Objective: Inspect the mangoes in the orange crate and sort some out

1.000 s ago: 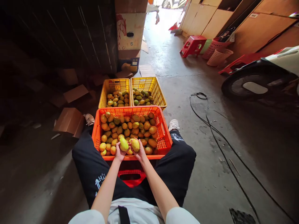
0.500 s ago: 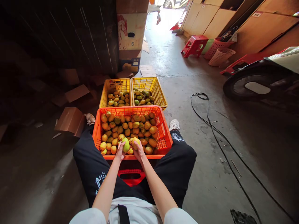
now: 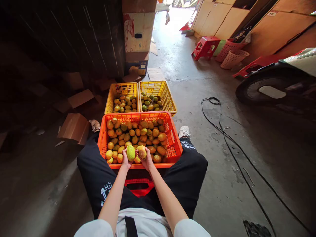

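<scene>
My left hand (image 3: 126, 161) is closed on a yellow-green oval fruit (image 3: 131, 153), which looks like a small mango. Beside it, my right hand (image 3: 148, 161) grips a yellow-brown oval fruit (image 3: 142, 152) with a blotchy skin. Both hands hover over the near side of an orange crate (image 3: 176, 144), close together. Many yellow and brownish oval fruits (image 3: 134, 131) of the same shape fill this crate in a loose layer. Fingers partly cover the two held fruits, and my forearms reach in across the crate's near rim.
Behind the orange crate stand a left yellow crate (image 3: 108, 98) and a right yellow crate (image 3: 170, 97), both holding fruit. Cardboard pieces (image 3: 74, 127) lie at left. A black cable (image 3: 232, 140) runs over the floor at right, near a vehicle wheel (image 3: 261, 92) and a red stool (image 3: 206, 47).
The fruit in my right hand has been turned, and its brown, blotchy side now shows. The green fruit has shifted slightly left and stands more upright. The crates stay put.
</scene>
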Motion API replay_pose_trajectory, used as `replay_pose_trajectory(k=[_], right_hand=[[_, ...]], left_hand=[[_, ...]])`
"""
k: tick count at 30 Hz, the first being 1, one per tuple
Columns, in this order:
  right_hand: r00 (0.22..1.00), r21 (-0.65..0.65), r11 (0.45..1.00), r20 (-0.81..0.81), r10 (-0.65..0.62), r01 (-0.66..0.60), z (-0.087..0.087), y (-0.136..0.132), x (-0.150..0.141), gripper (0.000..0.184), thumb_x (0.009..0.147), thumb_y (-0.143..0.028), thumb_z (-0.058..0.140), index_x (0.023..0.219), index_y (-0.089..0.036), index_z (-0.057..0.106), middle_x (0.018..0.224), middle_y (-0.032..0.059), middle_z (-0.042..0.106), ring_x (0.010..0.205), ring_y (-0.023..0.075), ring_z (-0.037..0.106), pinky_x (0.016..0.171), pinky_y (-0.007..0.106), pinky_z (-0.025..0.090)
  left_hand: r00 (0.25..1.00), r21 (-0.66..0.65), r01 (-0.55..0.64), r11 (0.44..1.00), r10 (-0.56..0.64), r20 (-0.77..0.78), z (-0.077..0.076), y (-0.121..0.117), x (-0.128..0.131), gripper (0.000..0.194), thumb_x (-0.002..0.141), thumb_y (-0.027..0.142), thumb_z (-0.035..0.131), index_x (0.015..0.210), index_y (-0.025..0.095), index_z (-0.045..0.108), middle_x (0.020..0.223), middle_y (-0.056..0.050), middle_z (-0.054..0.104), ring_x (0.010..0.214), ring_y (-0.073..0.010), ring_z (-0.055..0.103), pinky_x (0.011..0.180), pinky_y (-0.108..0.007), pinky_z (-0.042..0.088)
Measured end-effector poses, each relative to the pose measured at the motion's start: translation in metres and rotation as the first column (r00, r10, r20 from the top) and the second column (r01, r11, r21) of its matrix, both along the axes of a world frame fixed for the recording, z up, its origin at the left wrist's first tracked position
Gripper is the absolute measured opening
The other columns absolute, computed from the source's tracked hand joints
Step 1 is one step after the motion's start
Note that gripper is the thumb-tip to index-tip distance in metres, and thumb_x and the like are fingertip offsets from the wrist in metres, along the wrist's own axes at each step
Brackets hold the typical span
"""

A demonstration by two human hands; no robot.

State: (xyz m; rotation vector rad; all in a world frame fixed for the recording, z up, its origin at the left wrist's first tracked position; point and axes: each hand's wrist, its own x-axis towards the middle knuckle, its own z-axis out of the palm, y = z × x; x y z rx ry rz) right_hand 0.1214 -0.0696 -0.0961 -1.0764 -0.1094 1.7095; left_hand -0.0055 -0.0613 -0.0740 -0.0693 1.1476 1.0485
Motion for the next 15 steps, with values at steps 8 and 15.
replay_pose_trajectory(k=[8,15], right_hand=[[0.995,-0.037,0.996,-0.055,-0.083,0.081,-0.006,0.003,0.001,0.033,0.079,-0.047,0.073,0.104,-0.026,0.074,0.092,0.0011,0.08,0.069,0.0184,0.073,0.053,0.024,0.051],[0.988,-0.037,0.988,-0.007,-0.153,0.153,-0.016,0.006,0.0,0.039,0.076,-0.057,0.08,0.096,-0.026,0.072,0.08,-0.0004,0.076,0.072,0.0208,0.074,0.062,0.03,0.059]], left_hand=[[0.995,-0.13,0.04,0.991,-0.027,0.094,-0.012,0.008,-0.01,0.041,0.093,0.05,0.063,0.112,0.014,0.07,0.087,-0.014,0.079,0.081,-0.0288,0.079,0.068,-0.037,0.066],[0.999,-0.139,-0.026,0.99,0.031,0.031,-0.006,0.008,-0.003,0.022,0.098,0.037,0.07,0.101,0.016,0.065,0.077,-0.007,0.074,0.062,-0.0172,0.071,0.059,-0.026,0.061]])
